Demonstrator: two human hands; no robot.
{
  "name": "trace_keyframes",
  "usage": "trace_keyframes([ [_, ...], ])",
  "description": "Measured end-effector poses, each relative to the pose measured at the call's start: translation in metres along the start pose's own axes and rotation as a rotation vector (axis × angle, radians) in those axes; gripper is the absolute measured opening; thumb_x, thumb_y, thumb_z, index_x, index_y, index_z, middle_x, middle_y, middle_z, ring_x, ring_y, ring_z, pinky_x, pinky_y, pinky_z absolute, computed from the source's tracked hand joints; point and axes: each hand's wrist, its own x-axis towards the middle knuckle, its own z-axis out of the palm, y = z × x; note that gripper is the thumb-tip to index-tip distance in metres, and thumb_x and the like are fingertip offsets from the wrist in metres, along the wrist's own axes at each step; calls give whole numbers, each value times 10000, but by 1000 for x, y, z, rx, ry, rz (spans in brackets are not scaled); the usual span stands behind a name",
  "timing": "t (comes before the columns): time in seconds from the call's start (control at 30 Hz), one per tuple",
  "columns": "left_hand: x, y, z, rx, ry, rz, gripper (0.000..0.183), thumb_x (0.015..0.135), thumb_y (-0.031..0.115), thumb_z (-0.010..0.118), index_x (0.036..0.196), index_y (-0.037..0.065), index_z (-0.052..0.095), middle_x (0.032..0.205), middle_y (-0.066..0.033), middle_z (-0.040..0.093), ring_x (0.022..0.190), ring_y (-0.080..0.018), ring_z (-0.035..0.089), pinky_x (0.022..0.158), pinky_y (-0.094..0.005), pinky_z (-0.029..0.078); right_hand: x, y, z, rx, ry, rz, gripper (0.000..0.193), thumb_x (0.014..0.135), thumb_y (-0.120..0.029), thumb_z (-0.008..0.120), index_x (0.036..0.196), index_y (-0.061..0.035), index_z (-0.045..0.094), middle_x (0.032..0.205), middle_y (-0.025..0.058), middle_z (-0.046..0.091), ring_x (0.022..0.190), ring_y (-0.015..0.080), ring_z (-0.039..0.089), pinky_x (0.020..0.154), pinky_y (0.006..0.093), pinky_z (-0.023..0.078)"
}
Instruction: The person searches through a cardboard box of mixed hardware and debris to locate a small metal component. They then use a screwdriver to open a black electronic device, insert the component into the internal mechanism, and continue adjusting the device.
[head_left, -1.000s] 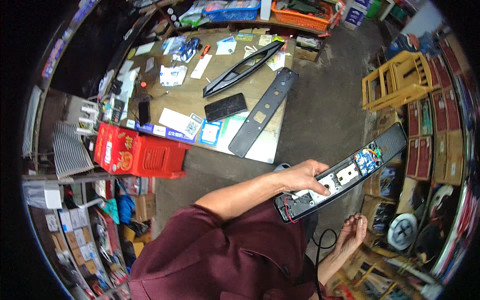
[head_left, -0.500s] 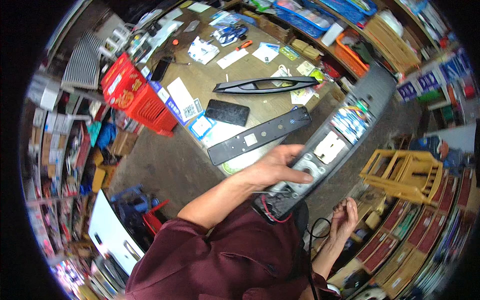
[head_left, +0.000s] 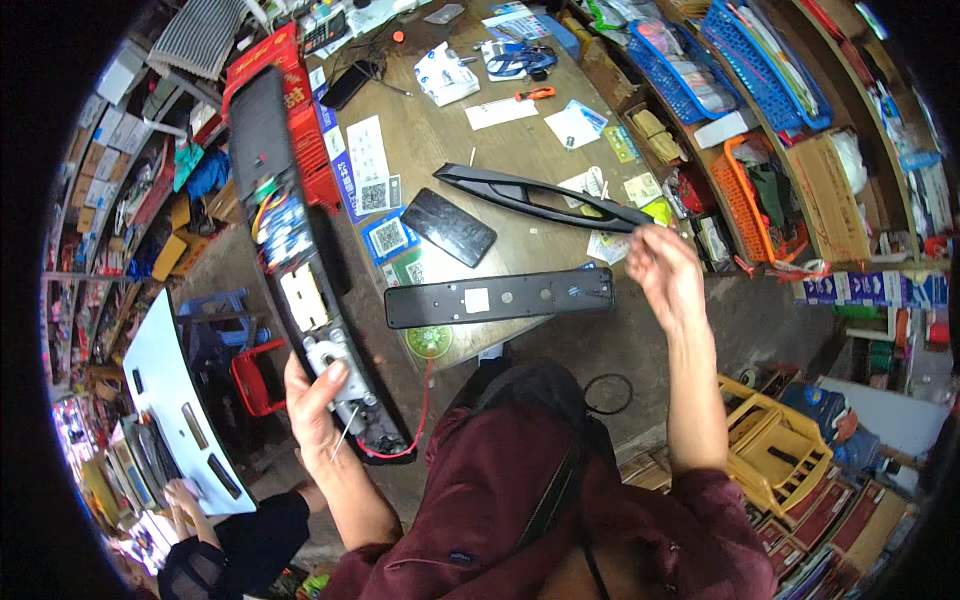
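The left hand [head_left: 318, 400] grasps the lower end of a long black power-strip assembly [head_left: 300, 260], thumb pressed on a white socket module near the grip. From the grip, the strip runs up and away, its open face showing white sockets, coloured wiring and a circuit board; a red wire [head_left: 425, 400] loops out just below the grip, toward the person's maroon shirt.

The right hand [head_left: 665, 275] is raised, well apart from the strip, fingers loosely curled; whether it pinches anything cannot be told. Just beyond its fingertips lies a curved black cover piece [head_left: 540, 197] on the wooden table [head_left: 450, 140]. Between the two hands, a flat black backplate [head_left: 500, 297] with holes rests along the table's near edge. A dark phone [head_left: 449, 227] lies farther on. Below the left grip, another person's hand holds a white panel [head_left: 180, 400].
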Motion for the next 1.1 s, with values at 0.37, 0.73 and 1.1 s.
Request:
trace_keyframes([
  [0.37, -119, -57, 36, 0, 726, 67, 528, 827, 109, 719, 1296, -51, 539, 1059, -167, 696, 830, -261, 713, 758, -349, 607, 336, 10, 43, -1580, -302, -387, 323, 863, -198, 695, 1162, -75, 683, 914, 95, 700, 869, 269, 683, 796, 375, 533],
  [0.73, -212, -117, 171, -135, 1147, 87, 449, 841, 93, 688, 1255, -37, 572, 1025, -132, 696, 809, -223, 698, 789, -368, 607, 416, 27, 58, -1986, -644, -676, 282, 806, -208, 617, 1022, -31, 648, 1113, 191, 665, 1042, 412, 647, 900, 511, 518],
  [1.1, -258, -143, 192, -121, 1224, 75, 447, 832, 107, 705, 1239, -42, 592, 1041, -135, 698, 808, -229, 689, 740, -330, 569, 389, 5, 30, -1227, -497, -256, 199, 813, -243, 670, 779, -53, 621, 673, 48, 579, 643, 215, 546, 624, 338, 428],
])
